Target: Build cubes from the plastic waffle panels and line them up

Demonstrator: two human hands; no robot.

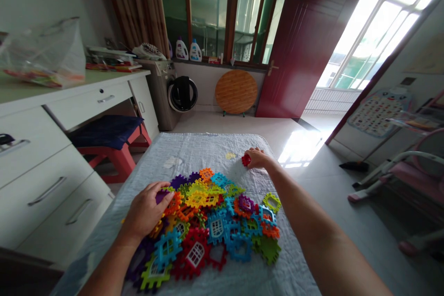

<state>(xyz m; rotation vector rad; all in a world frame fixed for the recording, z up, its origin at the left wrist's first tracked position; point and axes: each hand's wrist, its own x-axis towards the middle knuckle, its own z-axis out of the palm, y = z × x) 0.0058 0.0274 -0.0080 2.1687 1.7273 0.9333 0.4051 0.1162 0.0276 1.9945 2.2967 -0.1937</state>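
Observation:
A heap of colourful plastic interlocking building pieces (217, 229) with notched edges lies on a cloth-covered surface (204, 145). Some of the pieces have lattice window inserts. My left hand (147, 208) rests at the heap's left side, its thumb and fingers curled round a purple interlocking piece (160, 196). Beyond the heap, at the far right of the cloth, my right hand (257, 158) grips a red interlocking piece (246, 160), held at or just above the cloth. A yellow piece (197, 199) with a window lies on top near the middle.
White drawers (45, 148) and a red stool (120, 159) with a dark cushion stand to the left. A washing machine (163, 95), a round wooden board (236, 92) and a red door (305, 41) are ahead. A pink chair (412, 175) is at the right.

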